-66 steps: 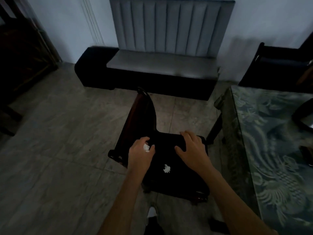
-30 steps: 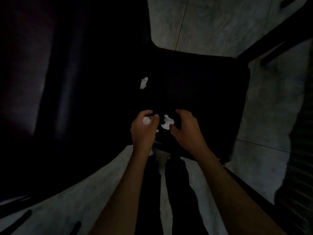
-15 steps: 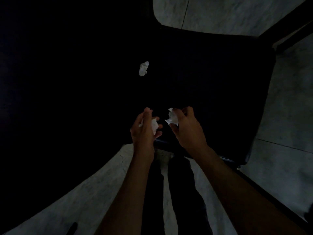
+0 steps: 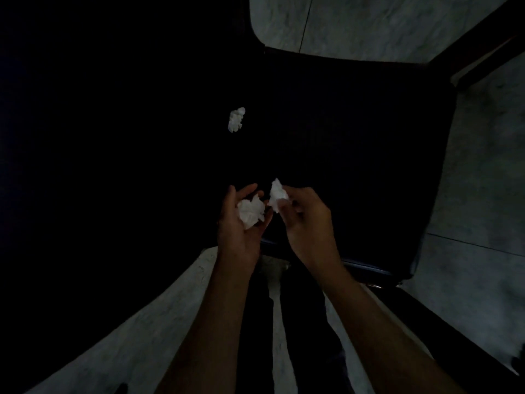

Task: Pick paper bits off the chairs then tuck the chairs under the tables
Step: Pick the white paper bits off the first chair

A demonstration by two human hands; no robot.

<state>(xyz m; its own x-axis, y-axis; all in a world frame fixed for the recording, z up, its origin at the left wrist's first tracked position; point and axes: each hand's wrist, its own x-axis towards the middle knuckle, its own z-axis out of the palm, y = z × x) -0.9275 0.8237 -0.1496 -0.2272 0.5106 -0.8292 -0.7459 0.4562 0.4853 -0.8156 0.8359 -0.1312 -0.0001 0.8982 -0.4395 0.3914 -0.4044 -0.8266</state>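
Note:
I look straight down onto a dark chair seat (image 4: 355, 143), very dimly lit. My left hand (image 4: 238, 231) is turned palm up over the seat's near edge, cupping a crumpled white paper bit (image 4: 251, 213). My right hand (image 4: 305, 220) pinches a second white paper bit (image 4: 277, 194) between fingertips, right beside the left palm. A third paper bit (image 4: 236, 119) lies loose on the seat, farther away and a little to the left of both hands.
Grey tiled floor (image 4: 369, 27) shows beyond the seat and at the right. A dark table edge or frame (image 4: 483, 46) runs diagonally at the top right. My dark trouser legs (image 4: 298, 322) stand below the seat. The whole left side is black.
My right hand has lifted a paper bit off the seat and brought it next to the left hand, which turned palm up and uncurled around its own bit. The view closed in on the seat.

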